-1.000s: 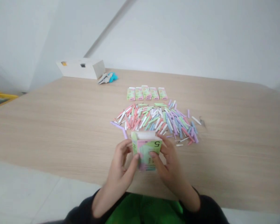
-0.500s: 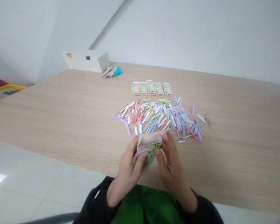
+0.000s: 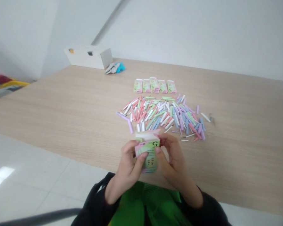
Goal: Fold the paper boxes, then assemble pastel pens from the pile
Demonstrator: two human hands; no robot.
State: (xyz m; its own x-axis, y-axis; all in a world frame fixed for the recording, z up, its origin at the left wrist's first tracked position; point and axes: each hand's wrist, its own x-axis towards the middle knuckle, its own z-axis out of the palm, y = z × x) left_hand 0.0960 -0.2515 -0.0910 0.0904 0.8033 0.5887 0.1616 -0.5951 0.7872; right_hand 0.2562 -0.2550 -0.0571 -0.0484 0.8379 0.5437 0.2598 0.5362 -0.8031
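Both hands hold one small green and pink cardboard box [image 3: 149, 152] above the near edge of the wooden table [image 3: 61, 103]. My left hand [image 3: 129, 163] wraps its left side, with the thumb across the front. My right hand [image 3: 172, 158] grips its right side, fingers curled at the top flap. The box's top end stands open, pale inside. Just beyond it lies a wide heap of pastel sticks [image 3: 163, 114], pink, green, white, blue and purple.
A row of several small green and pink boxes [image 3: 154, 85] stands behind the heap. At the far left corner sit a white box [image 3: 89, 56] and a grey and blue bundle [image 3: 114, 67]. A small dark bit [image 3: 211, 118] lies right of the sticks. White floor tiles show at the left.
The box came nearer to my body and tilted more upright between both hands. The camera view shifted a little, so the table's things sit higher in the picture.
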